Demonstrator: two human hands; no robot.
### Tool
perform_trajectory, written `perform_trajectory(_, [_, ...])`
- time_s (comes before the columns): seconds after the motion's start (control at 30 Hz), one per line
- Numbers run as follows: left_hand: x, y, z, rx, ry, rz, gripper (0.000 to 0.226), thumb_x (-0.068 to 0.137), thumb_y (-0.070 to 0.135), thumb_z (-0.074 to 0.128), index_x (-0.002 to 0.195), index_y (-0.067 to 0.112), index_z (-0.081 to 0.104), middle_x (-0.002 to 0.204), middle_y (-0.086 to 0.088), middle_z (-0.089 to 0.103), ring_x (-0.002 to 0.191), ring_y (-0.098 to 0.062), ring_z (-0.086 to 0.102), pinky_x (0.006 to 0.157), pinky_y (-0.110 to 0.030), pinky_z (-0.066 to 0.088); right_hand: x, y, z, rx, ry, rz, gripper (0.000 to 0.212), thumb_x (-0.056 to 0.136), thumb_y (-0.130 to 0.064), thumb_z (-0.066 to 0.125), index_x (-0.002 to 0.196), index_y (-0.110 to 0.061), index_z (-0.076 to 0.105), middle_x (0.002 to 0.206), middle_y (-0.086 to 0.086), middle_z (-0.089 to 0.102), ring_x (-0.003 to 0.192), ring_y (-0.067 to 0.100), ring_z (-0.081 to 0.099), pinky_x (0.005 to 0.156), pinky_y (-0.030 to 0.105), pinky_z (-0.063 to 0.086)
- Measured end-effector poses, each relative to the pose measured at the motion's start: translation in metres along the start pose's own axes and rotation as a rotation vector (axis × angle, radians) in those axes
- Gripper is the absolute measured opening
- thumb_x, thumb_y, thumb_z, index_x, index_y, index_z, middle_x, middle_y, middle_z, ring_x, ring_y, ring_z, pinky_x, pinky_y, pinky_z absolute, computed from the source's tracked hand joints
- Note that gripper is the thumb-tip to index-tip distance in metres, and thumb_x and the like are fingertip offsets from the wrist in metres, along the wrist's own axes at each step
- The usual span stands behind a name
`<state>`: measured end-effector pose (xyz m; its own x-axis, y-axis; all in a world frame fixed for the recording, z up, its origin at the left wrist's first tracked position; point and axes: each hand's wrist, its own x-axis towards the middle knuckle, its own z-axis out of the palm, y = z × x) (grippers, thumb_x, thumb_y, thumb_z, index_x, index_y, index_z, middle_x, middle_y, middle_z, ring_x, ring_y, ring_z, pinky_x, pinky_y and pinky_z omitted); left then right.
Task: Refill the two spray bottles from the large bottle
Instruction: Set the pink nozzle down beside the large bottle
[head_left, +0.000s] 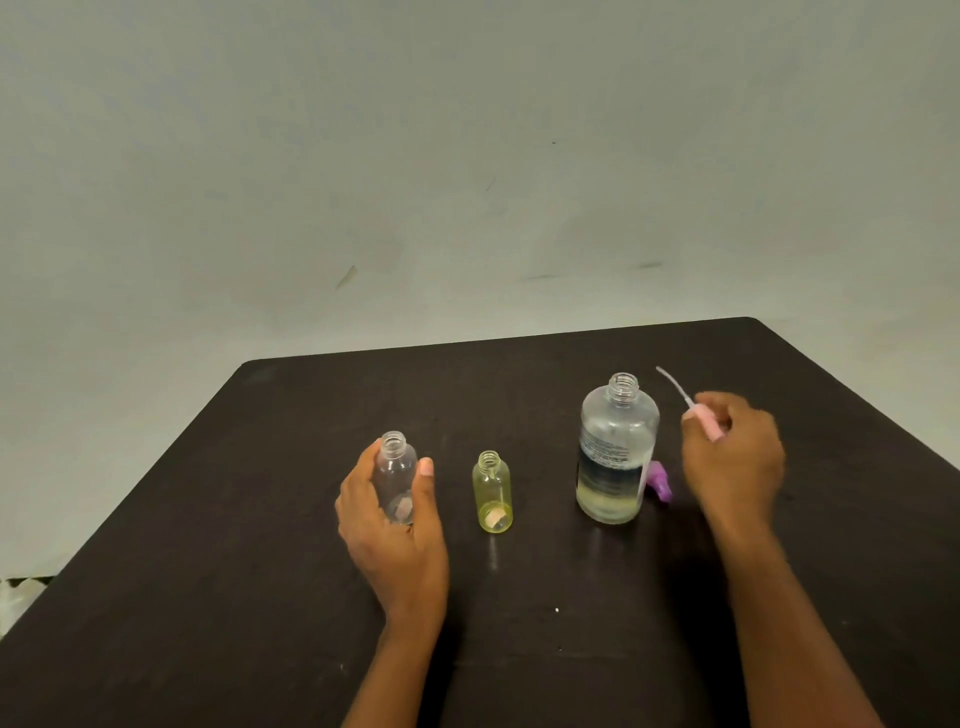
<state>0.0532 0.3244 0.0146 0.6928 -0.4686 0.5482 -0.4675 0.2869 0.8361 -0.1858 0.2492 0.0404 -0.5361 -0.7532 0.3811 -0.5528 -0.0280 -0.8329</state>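
Note:
A small clear spray bottle (396, 475) stands uncapped on the dark table (260, 519). My left hand (387, 530) wraps around it. To its right a small yellow bottle (492, 493) stands upright with an open neck. The large clear bottle (615, 449), also uncapped, holds pale liquid in its lower part. My right hand (735, 457), right of the large bottle, holds a pink spray head (704, 421) whose thin dip tube points up and left. A purple spray head (658, 480) lies on the table behind the large bottle.
The table's far edge runs close behind the bottles, with a plain pale wall (467, 156) beyond. The table's left edge slants down to the lower left.

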Motion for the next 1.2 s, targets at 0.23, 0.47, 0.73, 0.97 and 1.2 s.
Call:
perform_trajectory(0.23, [0.007,-0.007,-0.003,0.018,0.033,-0.112,0.037,0.087,0.031,0.067,0.121,0.022,0.054,0.107,0.018,0.053,0.104,-0.007,0.049,0.086,-0.011,0.032,0.001,0.003,-0.003,-0.330,-0.318,0.115,0.007,0.084,-0.017,0.061,0.086,-0.023,0.060,0.095,0.009,0.065,0.098,0.033,0.057,0.083,0.038,0.046])
perform_trajectory(0.47, [0.014,-0.015,-0.004,0.068,0.046,-0.187,0.036,0.088,0.021,0.065,0.122,0.016,0.056,0.112,0.010,0.053,0.104,-0.008,0.047,0.088,-0.019,0.037,0.003,0.003,-0.002,-0.467,-0.368,0.144,0.005,0.086,-0.021,0.062,0.089,-0.024,0.058,0.089,0.001,0.055,0.102,0.029,0.054,0.084,0.037,0.037])
perform_trajectory(0.73, [0.016,-0.021,-0.005,0.136,0.046,-0.281,0.040,0.090,0.022,0.061,0.129,0.019,0.051,0.116,0.011,0.052,0.108,-0.008,0.045,0.101,-0.051,0.040,0.005,0.007,0.001,-0.496,-0.370,0.131,0.012,0.086,-0.024,0.064,0.098,-0.025,0.060,0.103,0.004,0.063,0.104,0.028,0.054,0.083,0.036,0.034])
perform_trajectory(0.97, [0.019,-0.027,-0.005,0.147,0.066,-0.298,0.039,0.090,0.017,0.060,0.128,0.014,0.052,0.118,0.004,0.055,0.110,-0.013,0.047,0.100,-0.043,0.040,0.005,0.011,0.002,-0.473,-0.365,0.094,0.020,0.087,-0.027,0.064,0.106,-0.022,0.061,0.106,0.003,0.065,0.107,0.027,0.055,0.089,0.037,0.036])
perform_trajectory(1.2, [0.022,-0.035,-0.005,0.107,0.100,-0.360,0.042,0.089,0.017,0.060,0.129,0.015,0.049,0.119,0.001,0.057,0.112,-0.019,0.052,0.099,-0.045,0.043,0.005,0.005,0.000,-0.386,-0.303,0.025,0.022,0.087,-0.024,0.069,0.107,-0.020,0.063,0.103,0.001,0.064,0.104,0.025,0.057,0.092,0.041,0.040])
